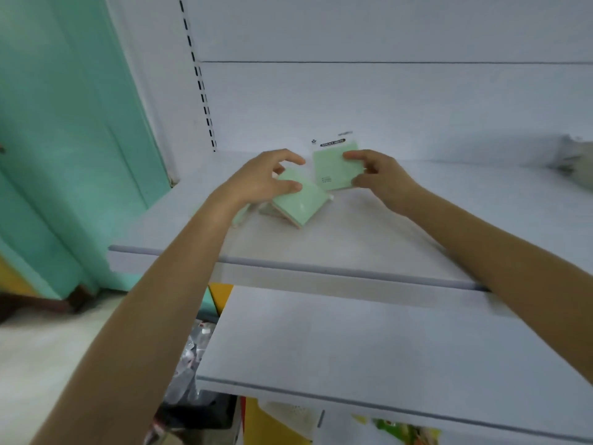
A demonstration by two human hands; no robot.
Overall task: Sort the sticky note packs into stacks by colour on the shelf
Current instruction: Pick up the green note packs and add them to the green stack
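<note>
Green packs, all of them as far as I can tell, sit mid-shelf (pixel 369 232) toward the back. Right hand (pixel 383 179) pinches one upright pack (pixel 335 167) by its right edge, thumb low and fingers (pixel 353 154) at the top corner, half closed on it; its white header card with a black label points up, and whether its lower edge touches the shelf I cannot tell. Left hand (pixel 260 179) is curled over the pile (pixel 298 200), thumb on the top face and fingers arched behind it, a loose grip more than a clamp (contact at the far side is hidden). That pile tilts, its near corner down on the shelf; a peach-toned edge shows under the green, and another pack edge (pixel 239 215) peeks out below the left wrist, so the stack is not squared. Judging by look: light, flat, fairly stiff blocks in glossy wrap, likely slick against each other, so they will slide rather than tip. Best hold is across opposite side edges, not by the thin header card, which would bend. Something pale lies at far right (pixel 574 162), too blurred to name.
</note>
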